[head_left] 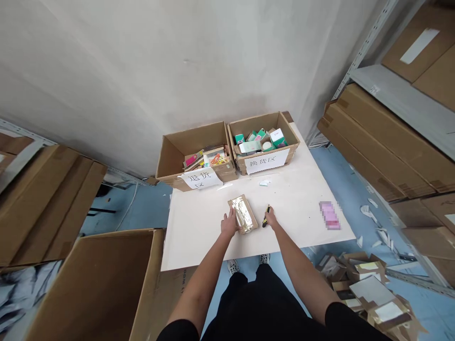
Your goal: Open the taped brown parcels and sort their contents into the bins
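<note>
A small flat cardboard parcel (243, 214), its top covered with shiny clear tape, lies on the white table in front of me. My left hand (230, 222) grips its left edge, with the fingertips reaching onto the top face. To the right of the parcel, my right hand (271, 217) holds a black and yellow utility knife (266, 217) just above or on the tabletop. The knife is apart from the parcel. Whether its blade is out is too small to tell.
Two labelled open cartons stand at the back: the left carton (171, 166) with flat packets, the right carton (294, 142) with green-white boxes. A blurred pink item (330, 215) lies at the table's right. A big open carton (95, 284) stands left; torn cardboard (377, 298) lies on the floor.
</note>
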`<act>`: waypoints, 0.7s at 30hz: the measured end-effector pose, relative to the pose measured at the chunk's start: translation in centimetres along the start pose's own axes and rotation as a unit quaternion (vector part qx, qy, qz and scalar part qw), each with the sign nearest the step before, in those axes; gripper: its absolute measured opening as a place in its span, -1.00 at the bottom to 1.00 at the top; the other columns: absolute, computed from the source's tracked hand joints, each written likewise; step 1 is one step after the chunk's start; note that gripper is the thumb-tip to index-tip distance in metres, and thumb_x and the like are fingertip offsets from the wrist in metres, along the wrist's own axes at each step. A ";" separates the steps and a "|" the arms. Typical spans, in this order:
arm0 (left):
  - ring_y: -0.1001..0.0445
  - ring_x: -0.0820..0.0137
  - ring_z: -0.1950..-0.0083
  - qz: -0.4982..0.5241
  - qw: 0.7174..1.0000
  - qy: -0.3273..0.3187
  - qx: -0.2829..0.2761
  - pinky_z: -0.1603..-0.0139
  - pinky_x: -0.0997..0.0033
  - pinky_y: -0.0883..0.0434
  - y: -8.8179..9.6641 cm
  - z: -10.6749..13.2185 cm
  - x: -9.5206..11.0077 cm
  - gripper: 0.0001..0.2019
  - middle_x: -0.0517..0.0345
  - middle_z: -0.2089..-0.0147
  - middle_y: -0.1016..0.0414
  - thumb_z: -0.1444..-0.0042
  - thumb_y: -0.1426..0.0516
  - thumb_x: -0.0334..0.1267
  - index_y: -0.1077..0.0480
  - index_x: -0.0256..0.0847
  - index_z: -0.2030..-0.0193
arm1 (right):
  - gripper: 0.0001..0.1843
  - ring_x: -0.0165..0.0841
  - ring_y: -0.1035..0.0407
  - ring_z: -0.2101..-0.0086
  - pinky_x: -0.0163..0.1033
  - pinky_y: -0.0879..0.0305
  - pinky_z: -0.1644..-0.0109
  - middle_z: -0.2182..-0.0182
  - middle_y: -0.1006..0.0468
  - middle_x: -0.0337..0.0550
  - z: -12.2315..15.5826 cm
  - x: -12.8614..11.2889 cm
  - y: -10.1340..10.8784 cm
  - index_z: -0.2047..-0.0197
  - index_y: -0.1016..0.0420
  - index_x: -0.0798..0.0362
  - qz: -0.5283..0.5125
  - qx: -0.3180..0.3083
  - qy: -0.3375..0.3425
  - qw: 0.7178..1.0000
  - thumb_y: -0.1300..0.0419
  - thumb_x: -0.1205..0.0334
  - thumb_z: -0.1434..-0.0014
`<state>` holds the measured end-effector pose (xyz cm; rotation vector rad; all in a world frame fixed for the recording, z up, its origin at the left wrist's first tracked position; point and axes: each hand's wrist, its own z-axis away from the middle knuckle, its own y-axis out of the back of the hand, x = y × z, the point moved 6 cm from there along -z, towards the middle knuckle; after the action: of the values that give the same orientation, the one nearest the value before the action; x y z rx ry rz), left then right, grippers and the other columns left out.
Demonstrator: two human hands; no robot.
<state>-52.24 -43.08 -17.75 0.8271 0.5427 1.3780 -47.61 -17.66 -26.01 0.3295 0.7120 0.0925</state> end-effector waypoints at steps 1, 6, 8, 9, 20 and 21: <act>0.10 -0.22 -0.59 0.004 1.000 0.001 0.004 -0.36 -0.14 -0.31 0.1 -0.1 0.1 0.09 0.17 -0.68 0.36 -0.09 -0.30 -0.03 0.27 0.09 -0.62 | -0.18 -0.20 -0.58 0.30 -0.09 -0.53 0.17 0.28 -0.57 -0.17 0.4 -0.3 0.5 -0.51 0.17 0.10 -0.042 -0.010 0.014 0.999 0.02 0.12 -0.25; 0.10 -0.26 -0.58 0.047 0.999 -0.002 0.024 -0.35 -0.20 -0.30 -0.2 -0.7 0.3 0.08 0.16 -0.68 0.26 -0.05 -0.31 0.05 0.20 0.13 -0.61 | -0.23 -0.30 -0.49 0.47 -0.16 -0.52 0.29 0.33 -0.51 -0.27 2.7 -3.8 1.5 -0.51 0.14 0.00 -0.160 -0.021 0.115 0.980 0.07 -0.02 -0.31; 0.08 -0.27 -0.56 0.058 0.998 -0.002 0.027 -0.33 -0.20 -0.30 -0.4 -0.8 0.3 0.08 0.16 -0.68 0.28 -0.04 -0.31 0.09 0.18 0.14 -0.61 | -0.24 -0.29 -0.50 0.44 -0.15 -0.52 0.28 0.29 -0.55 -0.23 3.9 -6.0 0.2 -0.52 0.12 -0.05 -0.101 -0.026 0.155 0.982 0.04 -0.02 -0.33; 0.06 -0.27 -0.55 0.062 0.998 -0.002 0.029 -0.33 -0.20 -0.31 -0.5 -0.8 0.3 0.08 0.16 -0.68 0.29 -0.04 -0.31 0.10 0.18 0.13 -0.61 | -0.25 -0.28 -0.52 0.40 -0.15 -0.52 0.24 0.24 -0.59 -0.20 4.5 -7.4 -0.9 -0.53 0.10 -0.07 -0.052 -0.033 0.181 0.982 0.02 0.01 -0.35; -0.18 -0.25 -0.41 0.065 0.997 -0.021 0.026 -0.25 -0.20 -0.37 -1.1 -0.8 0.1 0.15 0.22 -0.68 0.31 0.01 -0.35 0.12 0.22 0.22 -0.61 | -0.32 -0.09 -0.54 -0.04 -0.11 -0.37 -0.07 -0.11 -0.60 0.03 6.4 -14.6 -9.1 -0.55 -0.05 -0.13 0.348 0.012 0.206 0.914 -0.04 0.15 -0.42; -0.18 -0.25 -0.41 0.066 0.997 -0.024 0.026 -0.25 -0.21 -0.38 -1.2 -0.8 -0.1 0.15 0.22 -0.68 0.32 0.01 -0.35 0.14 0.23 0.24 -0.61 | -0.31 -0.06 -0.54 -0.04 -0.08 -0.36 -0.08 -0.09 -0.60 0.07 6.3 -14.4 -9.2 -0.56 -0.04 -0.12 0.365 0.013 0.200 0.909 -0.05 0.14 -0.42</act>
<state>-52.14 -42.96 -19.19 0.9499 0.4957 1.4660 -54.63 -30.85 -15.53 0.6030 0.9644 0.8860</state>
